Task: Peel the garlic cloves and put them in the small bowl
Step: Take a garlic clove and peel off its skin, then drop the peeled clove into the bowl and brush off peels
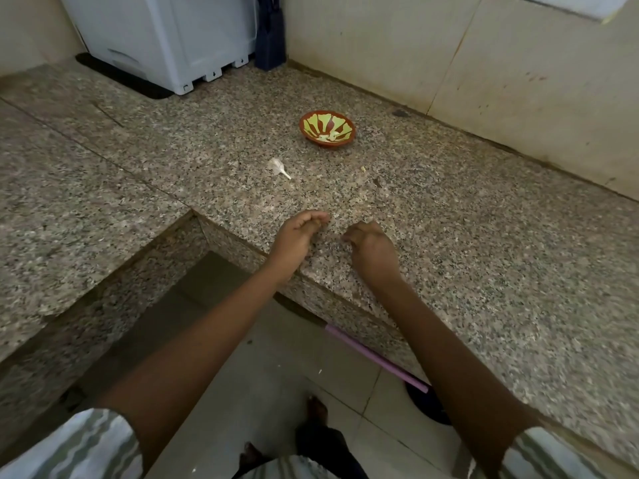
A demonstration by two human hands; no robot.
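Fingers (316, 216) of the left hand (297, 236) are curled, the thumb meeting the fingertips as in a pinch. I cannot tell whether anything small sits between them. The right hand (373, 248) is seen from its back, its fingers bent loosely downward with the tips at or just above the stone. Nothing shows in them, and the palm side is hidden. Both hands are over the granite worktop (449, 236) close to its front edge, near each other but apart, beside the inner corner where the front edge turns.

The small bowl (304, 121), red-brown with a yellow-green pattern inside, stands farther back toward the wall, well apart from the hands. A few pale peeled garlic cloves (330, 136) lie in its near side. Between the bowl and the left hand, nearer the bowl, a white garlic remnant (278, 166) with papery skin and a stalk lies on the bare stone.

At the back left corner a white appliance (162, 36) sits on a black mat (117, 76), with a dark blue object (270, 36) upright against the wall just beside it. Below the front edge a purple handle (373, 357) leans over the tiled floor (276, 375). Striped sleeves (79, 444) cover the upper arms.
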